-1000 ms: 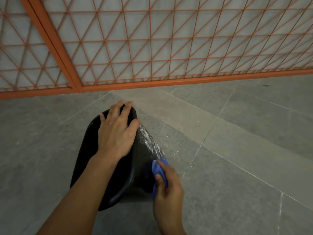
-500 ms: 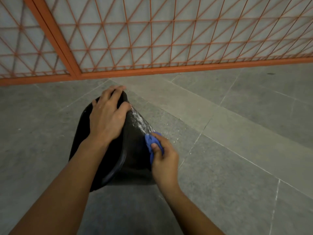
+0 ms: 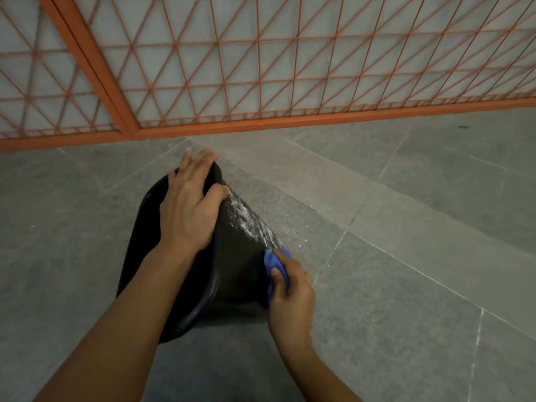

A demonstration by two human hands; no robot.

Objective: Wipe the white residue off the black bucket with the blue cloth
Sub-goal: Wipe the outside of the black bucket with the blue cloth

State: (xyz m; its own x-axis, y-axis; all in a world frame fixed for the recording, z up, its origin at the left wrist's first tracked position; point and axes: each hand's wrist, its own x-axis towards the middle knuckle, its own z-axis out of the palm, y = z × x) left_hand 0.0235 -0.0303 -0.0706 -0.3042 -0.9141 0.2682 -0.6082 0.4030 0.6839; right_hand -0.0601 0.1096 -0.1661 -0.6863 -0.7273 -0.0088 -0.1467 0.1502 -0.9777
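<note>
The black bucket (image 3: 240, 265) lies tilted on the grey floor, its mouth toward me and to the left. A streak of white residue (image 3: 249, 219) runs down its upper right side. My left hand (image 3: 188, 210) grips the far rim, fingers over the edge and thumb on the outer wall. My right hand (image 3: 290, 288) holds the bunched blue cloth (image 3: 272, 262) and presses it against the bucket's right wall, just below the lower end of the streak. Most of the cloth is hidden inside my fist.
Grey floor tiles (image 3: 406, 256) spread to the right, with white specks (image 3: 301, 242) scattered beside the bucket. An orange metal lattice fence (image 3: 261, 82) stands just beyond the bucket, its bottom rail running across the view.
My right hand rubbed the cloth up the bucket's side toward the residue, then back down to the streak's lower end. My left hand kept its grip on the rim.
</note>
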